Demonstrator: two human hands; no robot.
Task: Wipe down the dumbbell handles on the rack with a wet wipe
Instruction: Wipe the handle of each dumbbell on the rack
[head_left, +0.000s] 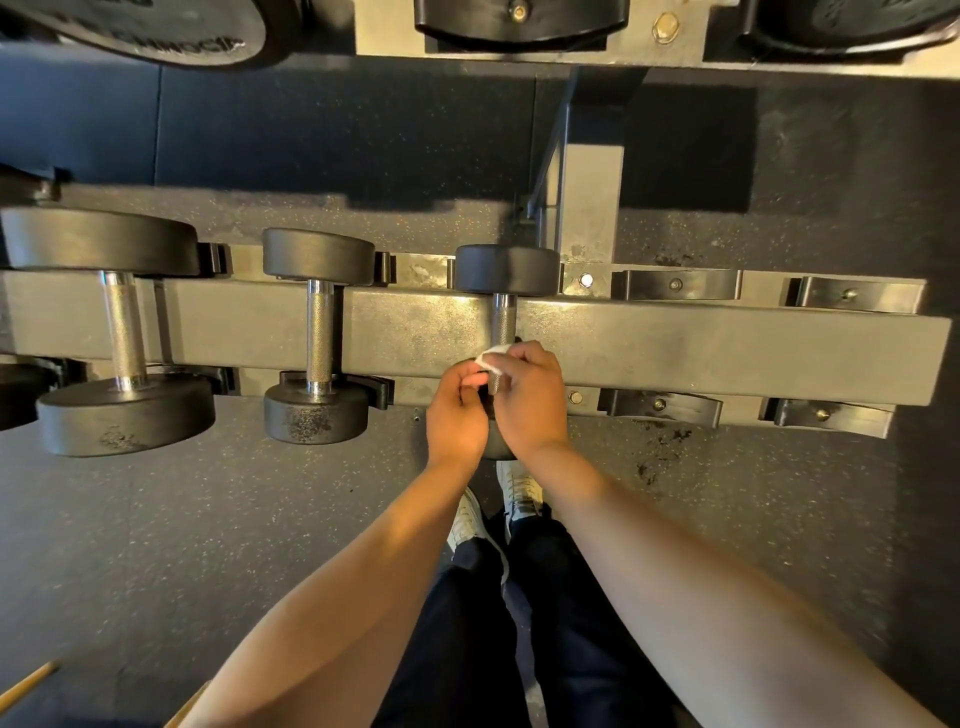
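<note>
Large dumbbell (123, 327) and middle dumbbell (319, 332) lie cradled across the rack (727, 348), handles bare; right of them, left hand (457, 410) and right hand (530, 400) meet, both pinching the wet wipe (491, 358) against the third handle (503, 317), likely to wrap it.

Warm, moderately dim indoor light from above draws glare lines along the knurled chrome dumbbell handles (319, 332), a dull sheen on the flat grey steel rack beam (675, 348), and hard-edged black shadows on the speckled dark rubber floor (156, 519) beyond it. The small white wet wipe (491, 358) is washed out to a featureless patch. Wide-angle distortion bows the beam toward the edges, and the bare forearms (363, 571) soften near the lower border.
</note>
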